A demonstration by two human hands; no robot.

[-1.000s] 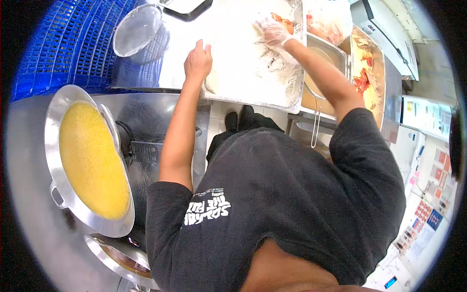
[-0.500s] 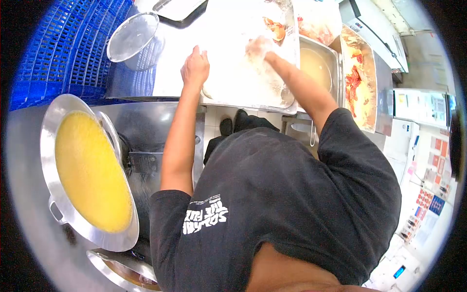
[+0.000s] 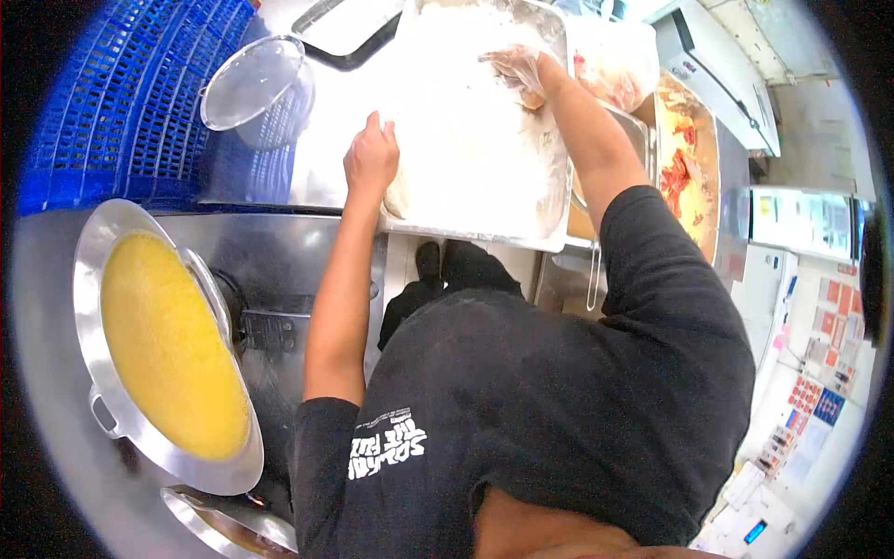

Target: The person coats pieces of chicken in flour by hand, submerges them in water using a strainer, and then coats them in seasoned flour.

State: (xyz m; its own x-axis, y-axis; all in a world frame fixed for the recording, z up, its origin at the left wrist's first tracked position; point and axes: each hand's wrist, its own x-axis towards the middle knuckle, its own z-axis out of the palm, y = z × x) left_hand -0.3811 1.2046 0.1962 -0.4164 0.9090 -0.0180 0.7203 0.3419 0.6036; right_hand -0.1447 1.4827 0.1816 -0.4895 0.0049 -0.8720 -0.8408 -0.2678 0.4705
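A metal tray full of white flour lies in front of me. At its left edge is my left hand, its fingers curled over the rim. My right hand, in a clear plastic glove, is over the flour near the tray's upper right side. Its fingers look extended to the left, and a brownish floured piece shows just below the palm. Whether the glove grips that piece is unclear. Right of the tray, my forearm partly covers a container of pale liquid with a wire-handled strainer.
A wide pan of bubbling yellow oil is at the left, with another pan below. Behind are a blue basket, a round sieve and a black-edged tray. Bagged meat and a meat container are right.
My right hand has moved up within the tray, after dipping lower into the flour. The orange-red piece seen at the tray's right side no longer shows there. My left hand stays at the left rim.
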